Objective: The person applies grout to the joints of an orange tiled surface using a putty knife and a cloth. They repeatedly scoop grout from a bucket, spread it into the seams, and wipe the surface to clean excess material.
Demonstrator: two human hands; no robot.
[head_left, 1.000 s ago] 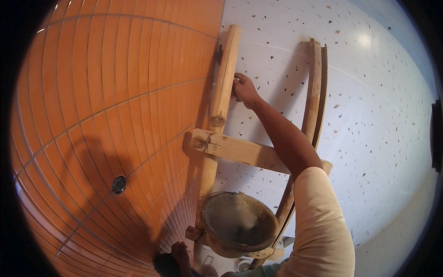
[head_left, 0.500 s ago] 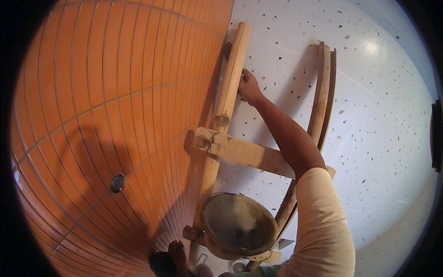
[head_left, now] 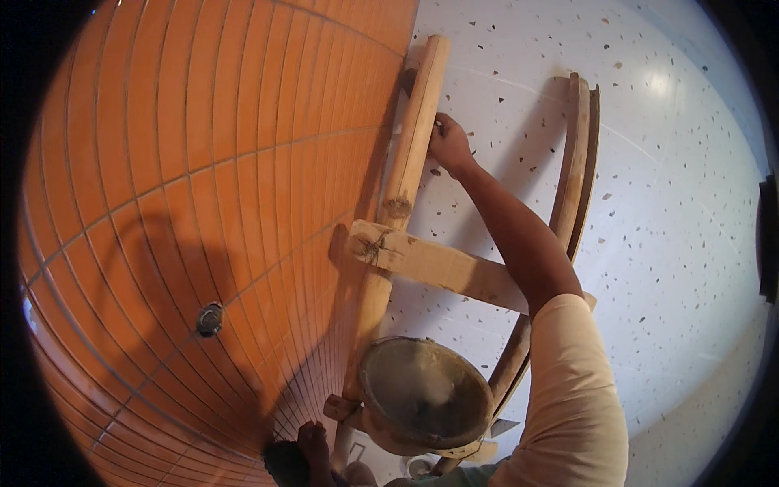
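My right hand (head_left: 451,146) reaches up beside the round wooden rail (head_left: 412,134) of a ladder-like frame, against the white speckled surface. Its fingers are curled, and a small dark bit shows at them; the rail hides what they hold. On the rail's other side a dark shape (head_left: 408,81) pokes out, its kind unclear. At the lower edge my left hand (head_left: 312,442) looks closed, close to the orange tiles, beside a dark rounded thing (head_left: 284,463) I cannot make out. A bucket (head_left: 426,390) with a dirty grey inside stands between the rails, nearer me.
A broad wooden crosspiece (head_left: 442,268) joins the left rail to the curved right rail (head_left: 570,162). Orange tiled wall (head_left: 203,162) fills the left, with a round metal fitting (head_left: 208,320) on it. White speckled surface (head_left: 649,203) extends along the right.
My right hand has shifted slightly up and right along the rail, and the dark shape beyond the rail has shifted too. The whole view has moved a little; my left hand looks unchanged.
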